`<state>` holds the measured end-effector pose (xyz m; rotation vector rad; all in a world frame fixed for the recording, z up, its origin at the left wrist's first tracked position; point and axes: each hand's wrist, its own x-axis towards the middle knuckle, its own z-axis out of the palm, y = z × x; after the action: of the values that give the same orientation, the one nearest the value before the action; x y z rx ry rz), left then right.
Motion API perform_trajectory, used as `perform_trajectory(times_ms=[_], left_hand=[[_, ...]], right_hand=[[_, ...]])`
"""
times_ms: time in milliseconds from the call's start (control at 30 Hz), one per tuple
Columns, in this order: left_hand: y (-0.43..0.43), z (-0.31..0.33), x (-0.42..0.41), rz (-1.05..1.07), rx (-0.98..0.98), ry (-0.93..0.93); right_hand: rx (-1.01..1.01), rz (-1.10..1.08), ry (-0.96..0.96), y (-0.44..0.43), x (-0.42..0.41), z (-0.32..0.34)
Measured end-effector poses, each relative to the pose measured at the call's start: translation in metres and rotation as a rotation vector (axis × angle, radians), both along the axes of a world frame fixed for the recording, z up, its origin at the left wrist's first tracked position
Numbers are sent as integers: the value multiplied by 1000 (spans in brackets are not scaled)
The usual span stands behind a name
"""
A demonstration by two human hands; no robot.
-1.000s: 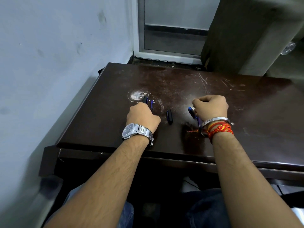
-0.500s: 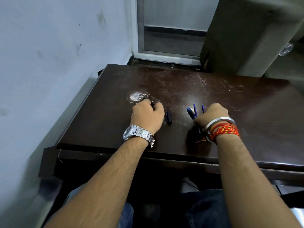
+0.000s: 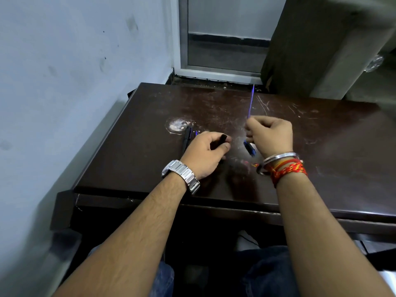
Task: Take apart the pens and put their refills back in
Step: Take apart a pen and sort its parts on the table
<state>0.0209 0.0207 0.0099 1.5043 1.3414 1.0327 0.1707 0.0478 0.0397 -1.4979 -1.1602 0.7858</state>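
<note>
My right hand (image 3: 270, 136) pinches a thin blue refill (image 3: 251, 101) that points up and away above the dark table (image 3: 321, 133). Below that hand lies a blue pen piece (image 3: 249, 148) on the table. My left hand (image 3: 205, 153) holds a short black pen piece (image 3: 221, 139) between thumb and fingers. Left of it, a black pen barrel (image 3: 187, 137) and a small blue part (image 3: 196, 133) lie on the table, partly hidden by the hand.
A grey wall (image 3: 64, 82) runs close along the table's left side. A door frame (image 3: 182, 39) and a tall dark cabinet (image 3: 310, 39) stand behind the table. A pale worn patch (image 3: 177, 124) marks the tabletop near the barrel.
My right hand has lifted a blue refill off the table and raised it upright. My left hand has picked up the short black piece that lay between the hands.
</note>
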Motion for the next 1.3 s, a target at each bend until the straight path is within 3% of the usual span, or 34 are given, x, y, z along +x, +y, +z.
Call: perform_trajectory(times_ms=[67,100,233,633,867,1000,1167,1300], left_hand=[[-1,1,0,21,38,-29],[-1,1,-1,27,55,-44],[-4,2,-2,44,79,-59],[-4,1,-4,50,102,-47],[-1,-5,-7,79,141,-21],[0,-6,-7,94,129,-21],[1,-6,-5,81,160,6],[2,-6,-4,142,200,36]], right_hand=[[44,81,282,-1,-10,3],[54,106,334,-1,-13,5],[71,157,358,-3,-16,5],[87,156,258,-2,-19,-1],[7,292,170,-4,-30,-7],[22,243,63,-3,-28,-9],[83,164,83,-1,-26,-8],[-1,279,-32,-4,-22,-8]])
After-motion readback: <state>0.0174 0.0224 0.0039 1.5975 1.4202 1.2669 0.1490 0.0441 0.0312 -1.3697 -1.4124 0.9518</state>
